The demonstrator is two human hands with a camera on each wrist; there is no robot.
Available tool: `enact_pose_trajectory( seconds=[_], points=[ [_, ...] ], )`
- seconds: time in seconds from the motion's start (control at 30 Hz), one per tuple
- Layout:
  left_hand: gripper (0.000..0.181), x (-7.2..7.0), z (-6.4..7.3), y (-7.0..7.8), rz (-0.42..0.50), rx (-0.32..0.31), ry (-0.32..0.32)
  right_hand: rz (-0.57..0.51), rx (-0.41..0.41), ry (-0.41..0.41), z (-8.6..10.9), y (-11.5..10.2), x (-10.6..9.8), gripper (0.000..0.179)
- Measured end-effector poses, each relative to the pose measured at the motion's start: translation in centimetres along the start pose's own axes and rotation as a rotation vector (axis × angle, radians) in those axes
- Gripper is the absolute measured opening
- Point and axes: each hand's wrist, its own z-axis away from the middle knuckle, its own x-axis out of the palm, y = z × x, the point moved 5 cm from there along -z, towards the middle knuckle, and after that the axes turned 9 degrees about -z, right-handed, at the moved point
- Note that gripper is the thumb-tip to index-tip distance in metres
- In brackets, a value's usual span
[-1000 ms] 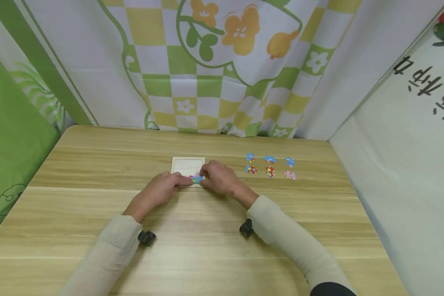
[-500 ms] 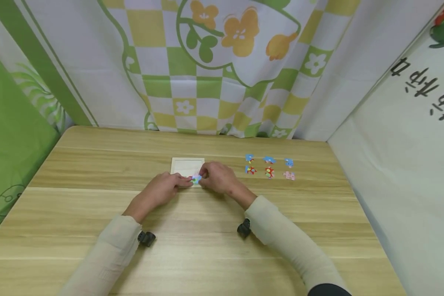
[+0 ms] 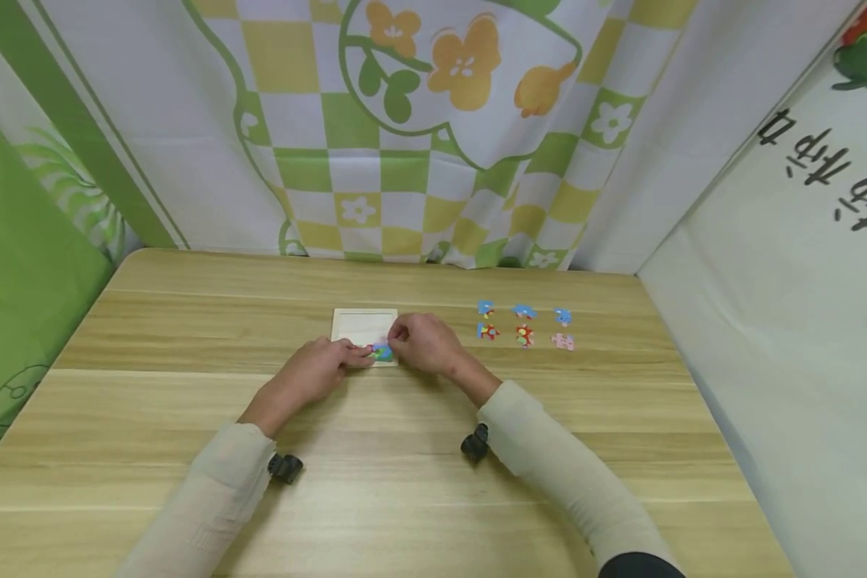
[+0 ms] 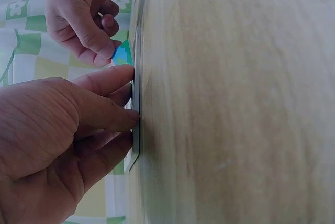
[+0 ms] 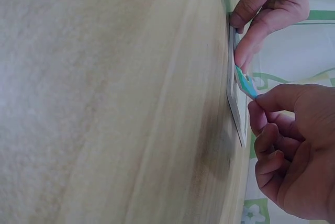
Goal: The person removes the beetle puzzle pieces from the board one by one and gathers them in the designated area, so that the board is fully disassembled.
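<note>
A small wooden puzzle tray [image 3: 364, 311] lies on the table. My left hand [image 3: 315, 369] rests at its near left side, with the index finger stretched over the pieces along the near edge; in the left wrist view, the thumb touches the tray's outer edge. My right hand [image 3: 426, 345] pinches a blue and green puzzle piece [image 5: 245, 84] between thumb and index finger at the tray's near right corner. In the right wrist view, that piece is tilted, one end raised in the pinch, the other close to the left index fingertip. Fingers partly cover a reddish piece.
Several loose puzzle pieces lie in two rows right of the tray, among them a pink piece [image 3: 563, 342] and a red one [image 3: 524, 335]. A checked curtain [image 3: 405, 168] hangs behind the wooden table [image 3: 376, 498]. White cloth [image 3: 780, 321] borders the right side.
Both hands stay at the tray's near edge. The pinched piece has shifted in tilt, and the right fingers have moved slightly. The loose pieces keep their arrangement.
</note>
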Motion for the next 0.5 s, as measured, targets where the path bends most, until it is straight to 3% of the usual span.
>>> enact_pose_trajectory(
  seconds=[0.27,0.5],
  points=[
    [0.046,-0.1,0.0,0.0,0.012,0.024,0.026,-0.096,0.054,0.026,0.5,0.7,-1.1,0.009],
    [0.047,0.1,0.0,0.1,0.033,0.01,0.027,-0.118,0.052,0.035,2.5,2.3,-3.0,0.01]
  ],
)
